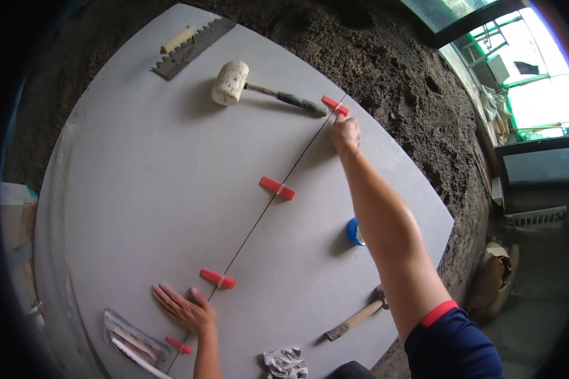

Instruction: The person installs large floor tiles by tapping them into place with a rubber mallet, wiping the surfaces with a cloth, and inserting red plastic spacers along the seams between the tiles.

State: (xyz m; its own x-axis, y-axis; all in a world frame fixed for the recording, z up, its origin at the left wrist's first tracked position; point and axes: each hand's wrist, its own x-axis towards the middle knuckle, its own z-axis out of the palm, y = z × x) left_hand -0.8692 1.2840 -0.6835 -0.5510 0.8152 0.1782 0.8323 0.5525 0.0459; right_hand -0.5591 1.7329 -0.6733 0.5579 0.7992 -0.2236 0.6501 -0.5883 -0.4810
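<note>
Two large grey tiles (145,170) lie side by side, with a thin dark joint running between them. Red levelling wedges sit through pale clips along this joint. At its far end, my right hand (346,132) is closed with its fingers at a red wedge (336,105). My left hand (186,311) rests flat on the tile, fingers stretched out, between a red wedge (217,278) and another red wedge (179,345) nearer to me. One more wedge (277,188) sits midway along the joint, untouched.
A white-headed mallet (230,83) and a notched trowel (195,49) lie on the far tile area. A hammer (354,320), blue round container (354,232), crumpled cloth (286,364) and flat trowel (134,339) lie nearer. Rough dark mortar (385,76) borders the tiles.
</note>
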